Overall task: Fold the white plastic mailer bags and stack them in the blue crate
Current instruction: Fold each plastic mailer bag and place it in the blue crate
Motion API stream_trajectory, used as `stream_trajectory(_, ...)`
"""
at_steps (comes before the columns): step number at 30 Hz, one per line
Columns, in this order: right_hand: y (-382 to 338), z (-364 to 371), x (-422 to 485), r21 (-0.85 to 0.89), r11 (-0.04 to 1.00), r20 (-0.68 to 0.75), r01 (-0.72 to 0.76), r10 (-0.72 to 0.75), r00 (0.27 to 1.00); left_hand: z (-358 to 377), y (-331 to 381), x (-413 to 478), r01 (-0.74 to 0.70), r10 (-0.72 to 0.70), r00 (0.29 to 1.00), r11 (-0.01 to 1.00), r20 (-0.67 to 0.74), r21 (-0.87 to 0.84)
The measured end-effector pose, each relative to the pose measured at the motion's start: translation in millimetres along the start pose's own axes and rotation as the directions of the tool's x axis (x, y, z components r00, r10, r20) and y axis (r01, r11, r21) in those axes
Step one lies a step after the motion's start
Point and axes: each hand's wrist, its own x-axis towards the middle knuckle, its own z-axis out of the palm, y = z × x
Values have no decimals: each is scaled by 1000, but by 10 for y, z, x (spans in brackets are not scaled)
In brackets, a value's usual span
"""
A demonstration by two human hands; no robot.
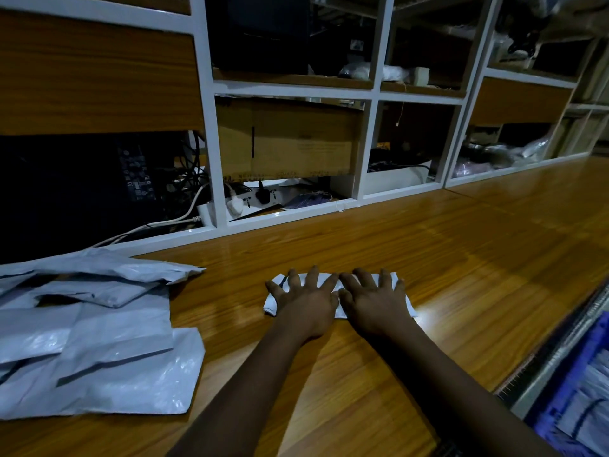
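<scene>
**A stockroom packing bench**

I'm looking at what reads as a storeroom's packing bench. A long wooden counter (428, 258) runs below white-framed cubby shelving (365, 150) from 10 to 2 o'clock. Its bays hold a cardboard box (296, 140), bagged goods (494, 156) and cables (189, 166). A power strip (253, 197) sits at 12 o'clock. Loose white mailer bags (99, 351) pile up at 9 o'clock, and a blue crate (598, 331) of folded ones stands at 4 o'clock.
</scene>
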Motion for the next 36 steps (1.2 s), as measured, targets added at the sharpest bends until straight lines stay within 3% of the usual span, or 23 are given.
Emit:
stream_trajectory(14, 13, 22, 16, -55, 998, 55, 19, -15, 998, -5, -25, 60, -24, 23, 1000, 999, 6, 27)
stream_trajectory(24, 68, 8, 228, 47, 996, 52, -71, 68, 996, -30, -74, 300, -28, 28, 1000, 999, -6, 21)
stream_trajectory(33, 95, 7, 417, 47, 995, 72, -84, 81, 994, 7, -127, 531, -50, 53, 996, 998, -75, 47)
stream_trajectory(36, 92, -25, 387, 80, 995, 15, -61, 60, 998, 22, -109, 513, -48, 56, 980, 998, -192, 44)
